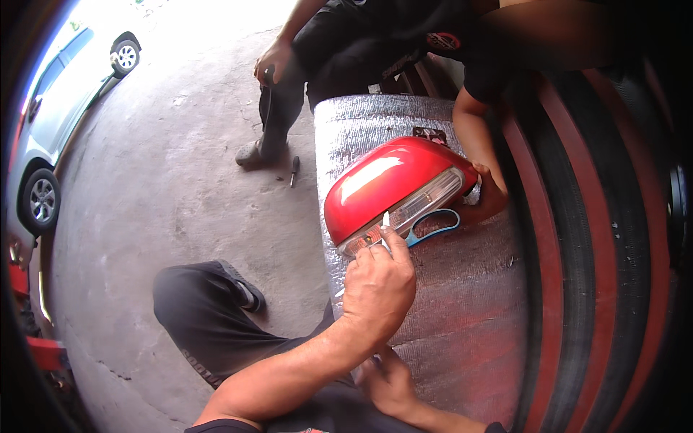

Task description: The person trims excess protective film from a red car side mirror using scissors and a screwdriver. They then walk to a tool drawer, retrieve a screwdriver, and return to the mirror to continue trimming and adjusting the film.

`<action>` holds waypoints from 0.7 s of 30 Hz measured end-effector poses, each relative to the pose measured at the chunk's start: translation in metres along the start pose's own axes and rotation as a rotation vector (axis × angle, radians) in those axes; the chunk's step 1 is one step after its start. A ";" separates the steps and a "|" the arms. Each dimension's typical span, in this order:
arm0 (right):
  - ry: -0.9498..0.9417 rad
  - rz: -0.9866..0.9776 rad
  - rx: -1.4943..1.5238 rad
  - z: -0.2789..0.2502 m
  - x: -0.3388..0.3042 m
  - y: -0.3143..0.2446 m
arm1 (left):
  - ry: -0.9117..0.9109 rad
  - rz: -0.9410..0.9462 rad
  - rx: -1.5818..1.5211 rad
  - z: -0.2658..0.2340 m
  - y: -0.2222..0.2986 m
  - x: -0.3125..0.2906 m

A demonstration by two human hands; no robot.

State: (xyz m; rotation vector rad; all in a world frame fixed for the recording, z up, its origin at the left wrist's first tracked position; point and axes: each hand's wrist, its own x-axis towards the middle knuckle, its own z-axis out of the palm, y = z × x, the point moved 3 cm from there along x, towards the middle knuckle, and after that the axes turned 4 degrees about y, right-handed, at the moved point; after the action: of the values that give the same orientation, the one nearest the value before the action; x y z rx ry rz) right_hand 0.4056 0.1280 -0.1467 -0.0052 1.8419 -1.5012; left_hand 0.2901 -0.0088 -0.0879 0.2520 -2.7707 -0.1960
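Observation:
A glossy red car side-mirror housing [390, 173] rests on a silver foil-covered board [476, 317]. Along its near edge runs a clear indicator lens [426, 200] with an orange section. My left hand [381, 281] is closed around a pair of scissors [435, 225]; a blue handle loop sticks out to the right, and a pale pointed blade touches or nearly touches the lens. Lower down, my right hand [390, 381] is near the board's near edge, with blurred, partly hidden fingers. A co-worker's hand [489, 193] steadies the housing's right end.
A dark-handled screwdriver [294, 172] lies on the concrete floor [195, 195]. A small black part [429, 134] sits behind the housing. Red and black slats [570, 252] run along the right. The co-worker sits opposite, other hand [274, 61] at the knee. A light-coloured car [65, 108] stands far left.

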 end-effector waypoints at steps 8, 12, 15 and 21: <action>-0.039 0.211 -0.083 -0.134 -0.096 -0.058 | 0.063 -0.019 -0.174 0.013 -0.003 -0.004; 0.090 -0.156 -0.266 -0.137 -0.097 -0.157 | 0.101 -0.014 -0.184 0.020 -0.001 -0.006; -0.016 -0.054 -0.425 -0.143 -0.053 -0.190 | 0.108 -0.004 -0.184 0.019 0.000 -0.006; -0.180 0.144 -0.323 -0.115 0.019 -0.244 | 0.110 -0.032 -0.195 0.019 -0.008 -0.011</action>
State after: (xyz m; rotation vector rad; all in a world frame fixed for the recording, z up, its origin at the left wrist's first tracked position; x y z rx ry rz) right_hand 0.2240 0.1401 0.0528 -0.1545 1.8752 -1.0584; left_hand 0.2944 -0.0129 -0.1102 0.2488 -2.6174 -0.4439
